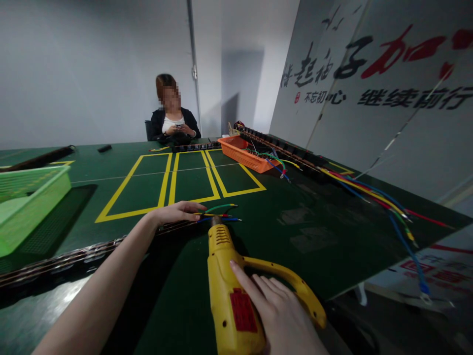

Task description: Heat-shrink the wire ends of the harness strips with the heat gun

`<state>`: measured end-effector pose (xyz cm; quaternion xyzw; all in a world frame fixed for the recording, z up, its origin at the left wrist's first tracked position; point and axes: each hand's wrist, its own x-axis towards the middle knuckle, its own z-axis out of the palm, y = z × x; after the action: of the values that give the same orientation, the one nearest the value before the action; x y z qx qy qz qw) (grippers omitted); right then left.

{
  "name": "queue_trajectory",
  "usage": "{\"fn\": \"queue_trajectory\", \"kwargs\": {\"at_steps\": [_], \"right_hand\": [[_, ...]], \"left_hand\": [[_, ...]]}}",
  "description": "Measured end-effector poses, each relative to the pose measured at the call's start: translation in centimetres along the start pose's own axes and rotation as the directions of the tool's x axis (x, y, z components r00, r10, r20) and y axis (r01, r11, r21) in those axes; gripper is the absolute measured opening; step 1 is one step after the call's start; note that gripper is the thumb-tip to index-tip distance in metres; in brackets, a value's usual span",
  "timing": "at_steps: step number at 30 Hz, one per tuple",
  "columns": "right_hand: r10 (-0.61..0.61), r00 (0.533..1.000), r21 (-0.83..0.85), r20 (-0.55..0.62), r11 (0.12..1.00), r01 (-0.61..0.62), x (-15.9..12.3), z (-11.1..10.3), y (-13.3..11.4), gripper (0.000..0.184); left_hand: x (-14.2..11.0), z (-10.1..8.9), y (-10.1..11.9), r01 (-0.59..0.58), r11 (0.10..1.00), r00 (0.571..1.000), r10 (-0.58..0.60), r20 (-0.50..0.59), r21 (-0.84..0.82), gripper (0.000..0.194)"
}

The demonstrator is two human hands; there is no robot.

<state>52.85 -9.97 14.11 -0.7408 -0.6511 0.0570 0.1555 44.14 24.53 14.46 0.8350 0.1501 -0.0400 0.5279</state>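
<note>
My left hand (177,212) reaches forward over the dark green table (314,231) and pinches a small bundle of coloured wires (219,213) with green, red, yellow and blue strands. My right hand (281,310) grips the handle of a yellow power tool (229,291) with a red label. The tool's nose points at the wire ends, right behind them. A long dark strip (74,256) runs from the left edge under my left forearm toward the wires.
A green plastic basket (29,202) stands at the left. An orange tray (246,153) with wires and a long terminal strip with coloured wires (369,190) lie at the right. Yellow tape rectangles (173,182) mark the table. A person sits at the far end. A white banner leans at right.
</note>
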Motion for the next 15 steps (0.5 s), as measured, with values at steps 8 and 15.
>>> {"fn": "queue_trajectory", "kwargs": {"at_steps": [8, 15], "right_hand": [[0.153, 0.988, 0.042, -0.010, 0.987, -0.152, -2.2, -1.4, 2.7, 0.122], [0.142, 0.971, -0.071, -0.194, 0.985, -0.159, -3.5, -1.5, 4.8, 0.129]], "left_hand": [[-0.2, 0.1, 0.4, -0.005, 0.993, 1.000, 0.007, -0.018, 0.119, 0.040], [-0.4, 0.3, 0.4, 0.049, 0.993, 0.998, -0.045, -0.037, 0.107, 0.038]]}}
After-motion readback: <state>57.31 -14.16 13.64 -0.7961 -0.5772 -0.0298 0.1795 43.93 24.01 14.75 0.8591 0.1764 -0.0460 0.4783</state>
